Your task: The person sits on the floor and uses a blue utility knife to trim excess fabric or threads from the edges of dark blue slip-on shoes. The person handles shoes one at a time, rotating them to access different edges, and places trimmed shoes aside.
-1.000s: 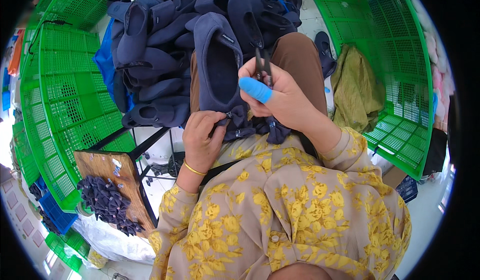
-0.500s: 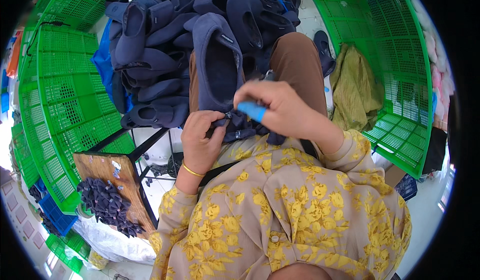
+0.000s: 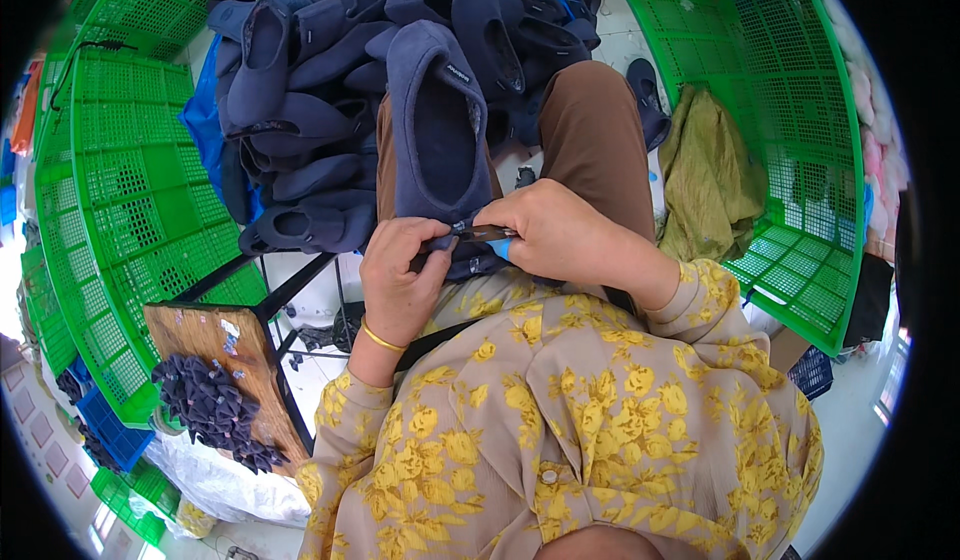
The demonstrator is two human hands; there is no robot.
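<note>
A navy slipper (image 3: 408, 110) lies on my lap, toe away from me, its opening facing up. At its heel end my left hand (image 3: 400, 260) is closed, thumb and finger pinching a small dark fabric piece (image 3: 455, 238). My right hand (image 3: 555, 225), with blue tape around a finger, is closed on small dark metal snips (image 3: 490, 232). Their tips point left and meet the pinched fabric. My right fingers hide the handles. More dark fabric pieces (image 3: 480, 263) lie on my lap beneath the hands.
A large heap of navy slippers (image 3: 310, 120) lies beyond my knees. Green plastic crates stand at the left (image 3: 130, 190) and right (image 3: 800, 140), with an olive cloth (image 3: 705, 180) by the right one. A wooden stool (image 3: 185, 325) at left bears a pile of dark fabric bows (image 3: 205, 410).
My right hand has come down and left from its raised position, bringing the snips to the fabric at my left fingertips. The left hand keeps its pinch and the slipper stays on my lap.
</note>
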